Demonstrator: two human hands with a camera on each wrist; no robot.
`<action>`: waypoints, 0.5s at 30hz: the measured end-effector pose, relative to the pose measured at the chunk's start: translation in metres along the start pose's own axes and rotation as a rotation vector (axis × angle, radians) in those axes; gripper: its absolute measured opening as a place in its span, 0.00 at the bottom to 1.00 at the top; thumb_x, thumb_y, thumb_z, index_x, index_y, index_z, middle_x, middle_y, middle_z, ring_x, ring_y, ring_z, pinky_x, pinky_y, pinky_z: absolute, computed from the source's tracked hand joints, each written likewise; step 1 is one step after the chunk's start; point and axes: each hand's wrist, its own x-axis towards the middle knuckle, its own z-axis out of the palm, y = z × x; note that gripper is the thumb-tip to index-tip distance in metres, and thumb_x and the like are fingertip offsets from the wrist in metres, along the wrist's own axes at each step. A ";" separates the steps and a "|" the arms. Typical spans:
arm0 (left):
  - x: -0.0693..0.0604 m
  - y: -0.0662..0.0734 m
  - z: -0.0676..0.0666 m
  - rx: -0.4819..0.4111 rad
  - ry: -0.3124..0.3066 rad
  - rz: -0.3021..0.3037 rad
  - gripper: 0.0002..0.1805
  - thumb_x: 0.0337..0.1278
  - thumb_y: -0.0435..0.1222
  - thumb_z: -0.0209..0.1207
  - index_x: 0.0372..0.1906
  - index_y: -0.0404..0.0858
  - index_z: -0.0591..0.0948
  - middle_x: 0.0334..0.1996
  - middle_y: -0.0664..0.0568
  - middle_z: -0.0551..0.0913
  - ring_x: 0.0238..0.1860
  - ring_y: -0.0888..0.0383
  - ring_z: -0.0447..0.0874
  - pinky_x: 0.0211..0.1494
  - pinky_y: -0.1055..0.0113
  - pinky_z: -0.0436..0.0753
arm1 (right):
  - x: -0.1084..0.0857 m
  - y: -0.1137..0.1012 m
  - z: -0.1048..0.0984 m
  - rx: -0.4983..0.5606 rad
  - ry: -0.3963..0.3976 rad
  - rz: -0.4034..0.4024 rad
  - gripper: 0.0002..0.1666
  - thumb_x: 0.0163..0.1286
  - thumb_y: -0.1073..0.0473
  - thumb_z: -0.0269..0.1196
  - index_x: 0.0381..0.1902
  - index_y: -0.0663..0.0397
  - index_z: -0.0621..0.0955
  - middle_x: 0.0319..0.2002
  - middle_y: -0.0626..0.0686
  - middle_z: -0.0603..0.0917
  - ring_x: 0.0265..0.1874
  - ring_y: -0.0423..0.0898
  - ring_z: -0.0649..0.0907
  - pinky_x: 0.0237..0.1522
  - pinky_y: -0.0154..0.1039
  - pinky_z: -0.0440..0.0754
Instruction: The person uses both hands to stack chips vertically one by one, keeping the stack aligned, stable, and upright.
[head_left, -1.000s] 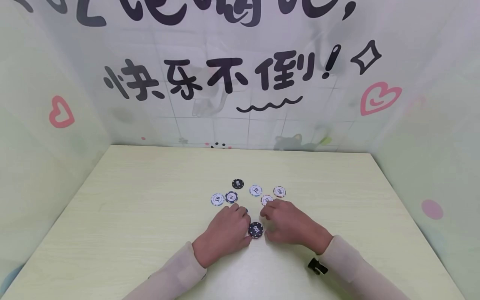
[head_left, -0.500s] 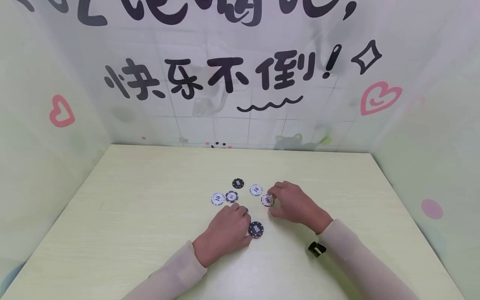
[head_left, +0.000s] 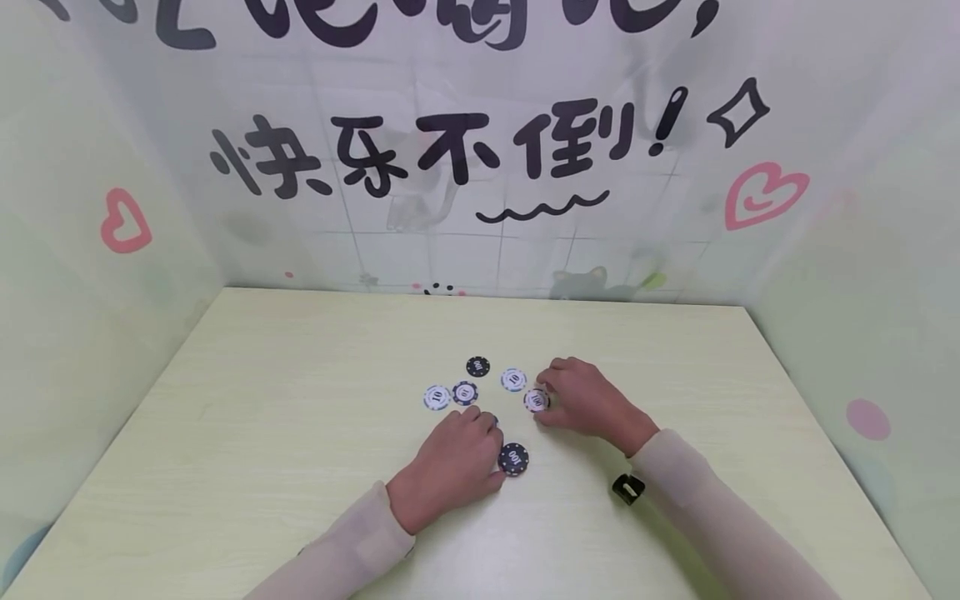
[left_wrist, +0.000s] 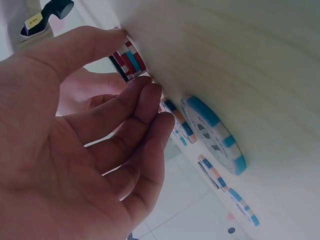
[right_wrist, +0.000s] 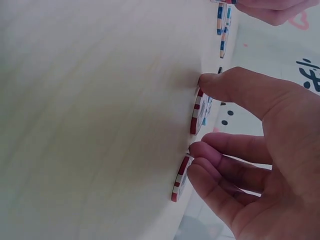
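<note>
Between its thumb and fingertips my left hand pinches a small stack of poker chips; a black 100 chip tops it. The stack's striped edges show in the left wrist view. Further right, my right hand has its thumb and fingertips at opposite edges of a red-and-white 100 chip lying on the table. Thumb contact shows in the right wrist view. Another red-edged chip lies by the other fingertips, hidden by the hand in the head view. A blue-edged chip lies beside my left fingers.
Beyond the hands lie a black 100 chip, a light-blue 10 chip, a dark-blue 10 chip and another light 10 chip. Printed cloth walls border the pale wooden table.
My right hand has moved from beside the stack, away from me and to the right, and closed in on the red-and-white 100 chip. The left hand stays at the stack.
</note>
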 end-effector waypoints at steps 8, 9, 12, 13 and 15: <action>0.001 0.000 0.000 0.016 0.007 0.004 0.19 0.61 0.49 0.74 0.39 0.36 0.91 0.37 0.51 0.87 0.34 0.54 0.75 0.36 0.63 0.77 | 0.002 0.002 0.002 0.005 0.013 0.002 0.20 0.65 0.51 0.81 0.45 0.62 0.91 0.36 0.49 0.82 0.33 0.44 0.77 0.40 0.41 0.81; 0.001 0.000 0.000 0.016 0.007 0.003 0.19 0.61 0.49 0.74 0.39 0.36 0.91 0.37 0.51 0.87 0.34 0.54 0.75 0.36 0.63 0.77 | 0.002 0.002 0.002 0.010 0.011 0.008 0.20 0.66 0.51 0.81 0.45 0.62 0.91 0.36 0.50 0.83 0.33 0.44 0.78 0.40 0.41 0.81; 0.001 0.000 0.001 0.011 0.001 0.002 0.19 0.61 0.49 0.74 0.39 0.36 0.91 0.37 0.51 0.86 0.35 0.54 0.75 0.37 0.63 0.76 | 0.003 0.001 0.003 0.026 0.005 0.023 0.18 0.67 0.52 0.80 0.45 0.61 0.92 0.36 0.50 0.83 0.34 0.44 0.78 0.40 0.42 0.82; 0.001 0.000 0.001 0.009 -0.001 0.001 0.19 0.61 0.49 0.74 0.39 0.36 0.91 0.37 0.51 0.86 0.35 0.54 0.75 0.37 0.63 0.76 | 0.003 0.001 0.003 0.034 0.001 0.029 0.18 0.67 0.52 0.80 0.45 0.61 0.92 0.36 0.50 0.83 0.34 0.44 0.78 0.41 0.42 0.82; 0.001 0.000 0.001 0.005 -0.005 -0.002 0.19 0.61 0.49 0.74 0.39 0.36 0.91 0.37 0.50 0.86 0.35 0.54 0.75 0.37 0.63 0.76 | 0.004 0.001 0.004 0.042 -0.006 0.043 0.18 0.67 0.53 0.80 0.45 0.61 0.92 0.36 0.49 0.83 0.34 0.44 0.78 0.41 0.42 0.82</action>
